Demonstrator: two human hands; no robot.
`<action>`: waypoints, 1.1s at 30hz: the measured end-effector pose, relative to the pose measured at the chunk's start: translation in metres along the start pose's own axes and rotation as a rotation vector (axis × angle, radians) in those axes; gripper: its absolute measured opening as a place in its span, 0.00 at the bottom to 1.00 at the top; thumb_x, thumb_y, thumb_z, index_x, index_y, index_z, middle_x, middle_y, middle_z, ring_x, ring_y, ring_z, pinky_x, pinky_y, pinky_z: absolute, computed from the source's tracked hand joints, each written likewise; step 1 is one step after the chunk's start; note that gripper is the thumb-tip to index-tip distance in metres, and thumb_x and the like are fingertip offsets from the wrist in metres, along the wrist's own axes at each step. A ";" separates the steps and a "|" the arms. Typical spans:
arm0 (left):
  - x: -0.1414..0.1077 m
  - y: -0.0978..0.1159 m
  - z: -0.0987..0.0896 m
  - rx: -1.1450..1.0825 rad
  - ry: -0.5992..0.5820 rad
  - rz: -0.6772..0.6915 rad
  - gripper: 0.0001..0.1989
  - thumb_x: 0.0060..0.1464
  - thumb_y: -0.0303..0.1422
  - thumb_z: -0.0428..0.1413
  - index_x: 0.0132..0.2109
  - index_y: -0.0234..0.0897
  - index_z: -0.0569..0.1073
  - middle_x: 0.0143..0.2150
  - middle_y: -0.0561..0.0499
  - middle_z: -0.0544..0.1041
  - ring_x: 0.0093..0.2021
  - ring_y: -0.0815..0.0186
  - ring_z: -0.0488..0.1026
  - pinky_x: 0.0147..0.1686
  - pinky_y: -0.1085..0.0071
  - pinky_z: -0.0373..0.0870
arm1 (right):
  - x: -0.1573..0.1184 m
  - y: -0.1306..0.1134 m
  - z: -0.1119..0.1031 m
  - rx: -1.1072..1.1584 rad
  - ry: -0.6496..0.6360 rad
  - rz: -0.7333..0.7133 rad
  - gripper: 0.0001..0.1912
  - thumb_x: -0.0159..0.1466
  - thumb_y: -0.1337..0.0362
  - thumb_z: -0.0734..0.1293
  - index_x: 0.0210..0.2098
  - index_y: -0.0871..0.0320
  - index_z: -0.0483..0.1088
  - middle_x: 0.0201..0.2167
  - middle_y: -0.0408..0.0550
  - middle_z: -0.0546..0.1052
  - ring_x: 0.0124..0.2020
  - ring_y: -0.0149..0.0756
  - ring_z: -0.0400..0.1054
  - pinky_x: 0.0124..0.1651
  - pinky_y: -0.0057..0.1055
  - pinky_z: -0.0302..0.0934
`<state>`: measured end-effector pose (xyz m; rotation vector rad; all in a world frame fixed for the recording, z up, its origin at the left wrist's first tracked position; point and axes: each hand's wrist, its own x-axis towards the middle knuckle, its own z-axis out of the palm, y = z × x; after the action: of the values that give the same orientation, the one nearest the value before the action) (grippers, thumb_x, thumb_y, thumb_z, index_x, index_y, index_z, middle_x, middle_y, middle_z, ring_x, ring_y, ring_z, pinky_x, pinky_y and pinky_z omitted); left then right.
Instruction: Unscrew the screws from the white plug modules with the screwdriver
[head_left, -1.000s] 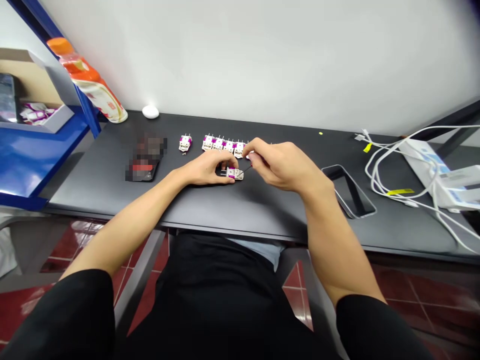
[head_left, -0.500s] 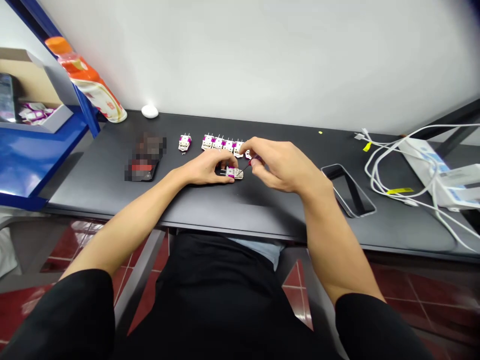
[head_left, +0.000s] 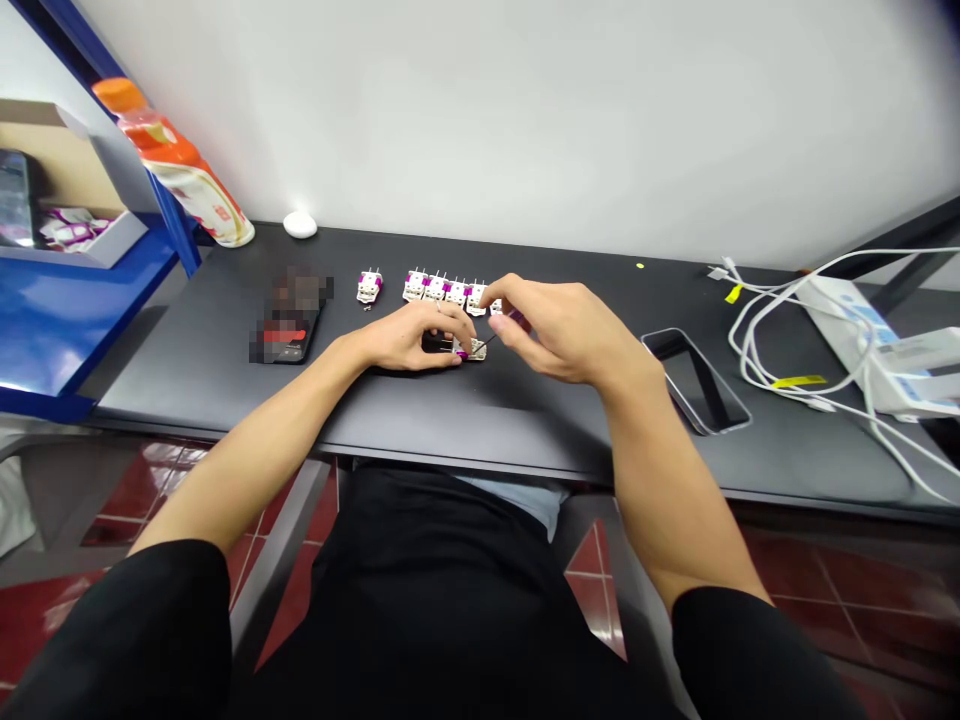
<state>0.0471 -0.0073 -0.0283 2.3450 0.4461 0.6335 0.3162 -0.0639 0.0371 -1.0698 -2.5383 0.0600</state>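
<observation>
My left hand (head_left: 420, 335) grips a small white-and-purple electrical part with metal pins (head_left: 474, 351) against the black table, thumb on its near side and fingers over its far side. Closed around the handle of a thin screwdriver (head_left: 484, 344) is my right hand (head_left: 551, 330); the dark shaft slants down to the part and its tip rests at or on it. Just behind my hands stands a row of several similar parts (head_left: 435, 287), its right end partly covered by my right fingers. One more such part (head_left: 369, 286) sits apart on the left, with a tiny loose piece beside it.
Left of my hands lies a phone (head_left: 289, 325), partly blurred. An orange-capped bottle (head_left: 187, 180) and a white rounded object (head_left: 300, 224) stand by the wall. A clear-edged case or phone (head_left: 696, 382), white cables (head_left: 750, 330) and a white box (head_left: 847, 340) occupy the right.
My left fingers have shifted and now cover more of the part. My right hand has moved slightly left, with the screwdriver still at the part.
</observation>
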 end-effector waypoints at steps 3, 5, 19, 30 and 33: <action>0.000 -0.003 0.001 0.002 -0.002 -0.010 0.08 0.69 0.37 0.66 0.49 0.43 0.89 0.57 0.40 0.88 0.57 0.54 0.86 0.64 0.55 0.80 | 0.002 -0.001 -0.001 -0.024 -0.033 0.036 0.15 0.81 0.57 0.57 0.56 0.52 0.73 0.33 0.47 0.83 0.30 0.43 0.74 0.35 0.35 0.54; 0.000 -0.005 0.001 0.008 -0.007 -0.012 0.09 0.70 0.37 0.65 0.49 0.43 0.90 0.57 0.40 0.88 0.57 0.54 0.86 0.64 0.56 0.80 | 0.002 -0.001 0.000 -0.026 -0.032 0.035 0.15 0.81 0.57 0.56 0.56 0.52 0.73 0.33 0.47 0.83 0.30 0.43 0.74 0.35 0.35 0.55; -0.002 -0.004 0.007 0.060 0.030 -0.162 0.17 0.63 0.38 0.70 0.55 0.39 0.79 0.51 0.45 0.86 0.46 0.59 0.81 0.48 0.63 0.77 | 0.005 0.001 0.009 0.417 0.376 0.178 0.22 0.75 0.38 0.71 0.41 0.49 0.79 0.36 0.48 0.82 0.34 0.41 0.73 0.41 0.43 0.73; -0.004 -0.012 -0.010 0.380 0.085 -0.018 0.17 0.65 0.23 0.58 0.57 0.42 0.81 0.60 0.41 0.82 0.60 0.52 0.78 0.64 0.55 0.74 | 0.013 0.004 0.016 0.582 0.231 0.248 0.33 0.75 0.25 0.62 0.39 0.48 0.69 0.35 0.47 0.77 0.29 0.38 0.72 0.35 0.42 0.73; -0.003 -0.012 -0.009 0.424 -0.012 0.036 0.22 0.66 0.20 0.52 0.58 0.43 0.82 0.61 0.40 0.82 0.61 0.52 0.77 0.64 0.54 0.74 | 0.014 0.006 0.019 0.599 0.256 0.243 0.32 0.74 0.26 0.63 0.39 0.48 0.67 0.32 0.43 0.74 0.27 0.37 0.70 0.33 0.41 0.71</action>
<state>0.0380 0.0047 -0.0310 2.7598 0.5791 0.5847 0.3042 -0.0480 0.0228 -1.0417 -1.9562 0.6582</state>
